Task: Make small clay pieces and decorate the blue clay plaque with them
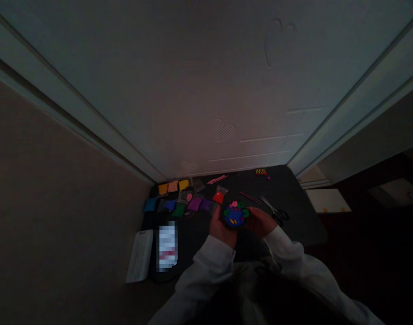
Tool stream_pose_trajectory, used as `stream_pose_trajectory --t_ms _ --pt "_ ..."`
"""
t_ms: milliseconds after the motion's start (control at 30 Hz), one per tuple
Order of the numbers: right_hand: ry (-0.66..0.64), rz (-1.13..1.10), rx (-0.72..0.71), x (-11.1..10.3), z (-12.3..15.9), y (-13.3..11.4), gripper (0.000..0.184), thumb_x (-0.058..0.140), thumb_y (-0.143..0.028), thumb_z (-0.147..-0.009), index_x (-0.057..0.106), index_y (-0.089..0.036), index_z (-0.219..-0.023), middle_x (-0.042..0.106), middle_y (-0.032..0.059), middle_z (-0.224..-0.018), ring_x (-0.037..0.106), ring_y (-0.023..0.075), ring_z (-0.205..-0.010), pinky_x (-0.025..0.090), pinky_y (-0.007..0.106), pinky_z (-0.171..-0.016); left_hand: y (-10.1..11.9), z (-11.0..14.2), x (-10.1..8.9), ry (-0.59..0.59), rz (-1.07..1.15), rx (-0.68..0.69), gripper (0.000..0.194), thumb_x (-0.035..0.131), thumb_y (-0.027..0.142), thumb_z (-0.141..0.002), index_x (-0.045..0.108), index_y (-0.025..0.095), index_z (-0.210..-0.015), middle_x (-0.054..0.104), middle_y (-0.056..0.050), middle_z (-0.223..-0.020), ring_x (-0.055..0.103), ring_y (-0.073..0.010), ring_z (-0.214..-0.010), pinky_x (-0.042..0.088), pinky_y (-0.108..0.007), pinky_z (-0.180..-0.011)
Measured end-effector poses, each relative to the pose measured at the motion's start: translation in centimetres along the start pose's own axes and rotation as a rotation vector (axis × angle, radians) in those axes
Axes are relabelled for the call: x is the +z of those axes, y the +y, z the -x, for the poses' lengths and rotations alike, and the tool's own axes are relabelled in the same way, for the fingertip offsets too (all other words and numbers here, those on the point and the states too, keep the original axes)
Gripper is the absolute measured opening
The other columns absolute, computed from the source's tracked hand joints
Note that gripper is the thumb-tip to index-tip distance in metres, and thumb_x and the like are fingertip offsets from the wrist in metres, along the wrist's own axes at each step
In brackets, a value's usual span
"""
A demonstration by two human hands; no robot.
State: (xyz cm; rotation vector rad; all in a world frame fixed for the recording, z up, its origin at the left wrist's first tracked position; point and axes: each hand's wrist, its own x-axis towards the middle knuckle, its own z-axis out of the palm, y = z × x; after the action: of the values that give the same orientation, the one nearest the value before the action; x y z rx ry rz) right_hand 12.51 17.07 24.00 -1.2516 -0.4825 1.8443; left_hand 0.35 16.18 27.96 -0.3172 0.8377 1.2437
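Between my two hands is a round clay piece point(234, 216), blue in the middle, with green, pink, red and yellow bits on it and a dark rim. My left hand point(222, 229) is wrapped around its left and lower side. On the other side, my right hand point(261, 221) has its fingers closed at the right edge; the fingertips are partly hidden in the dim light. Black-handled scissors point(276, 210) lie just right of my right hand. Beyond the piece, a thin pinkish stick tool point(250, 197) rests on the dark table point(193, 234).
Several bags of coloured clay, including a purple bag point(194, 204) and a red bag point(219, 196), lie at the back left. Pink strips point(218, 179) and a small red-and-yellow piece point(260, 172) sit near the wall point(193, 90). A lit, blurred screen point(167, 246) and a white box point(139, 256) are at left.
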Motion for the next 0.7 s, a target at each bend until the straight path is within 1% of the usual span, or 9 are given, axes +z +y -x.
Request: stream_pose_trajectory --t_ms 167,300,500,700 --pt "0.007 -0.108 0.019 0.3 0.4 0.0 0.017 0.065 -0.031 -0.061 0.058 -0.021 -0.073 0.065 -0.0022 -0.065 0.061 0.0130 -0.060 0.045 0.025 -0.052 -0.6 -0.5 -0.3 -0.003 -0.007 0.026 0.027 0.040 0.030 -0.079 0.060 0.012 -0.084 0.064 -0.009 -0.078 0.061 -0.0200 -0.070 0.047 -0.033 -0.064" --pt "0.004 -0.165 0.053 0.5 0.5 -0.3 0.021 0.067 -0.029 -0.059 0.059 -0.020 -0.077 0.066 -0.0019 -0.068 0.060 0.0126 -0.060 0.045 0.024 -0.051 -0.9 -0.7 -0.4 -0.007 -0.014 0.051 0.028 0.039 0.030 -0.081 0.060 0.011 -0.086 0.065 -0.009 -0.080 0.061 -0.0193 -0.071 0.047 -0.032 -0.064" --pt "0.018 -0.195 0.073 0.4 0.2 -0.2 0.022 0.069 -0.028 -0.057 0.059 -0.022 -0.077 0.065 -0.0029 -0.065 0.060 0.0127 -0.057 0.045 0.025 -0.048 -1.0 -1.0 -0.2 0.015 -0.015 0.074 0.031 0.036 0.032 -0.082 0.059 0.013 -0.085 0.064 -0.007 -0.076 0.060 -0.0170 -0.068 0.047 -0.029 -0.060" --pt "0.028 -0.194 0.066 0.1 -0.3 0.1 0.024 0.070 -0.028 -0.057 0.060 -0.022 -0.078 0.066 -0.0021 -0.068 0.060 0.0141 -0.061 0.046 0.028 -0.053 -1.0 -1.3 -0.3 0.032 -0.033 0.068 0.029 0.037 0.032 -0.082 0.059 0.013 -0.087 0.063 -0.007 -0.080 0.060 -0.0171 -0.069 0.047 -0.030 -0.061"
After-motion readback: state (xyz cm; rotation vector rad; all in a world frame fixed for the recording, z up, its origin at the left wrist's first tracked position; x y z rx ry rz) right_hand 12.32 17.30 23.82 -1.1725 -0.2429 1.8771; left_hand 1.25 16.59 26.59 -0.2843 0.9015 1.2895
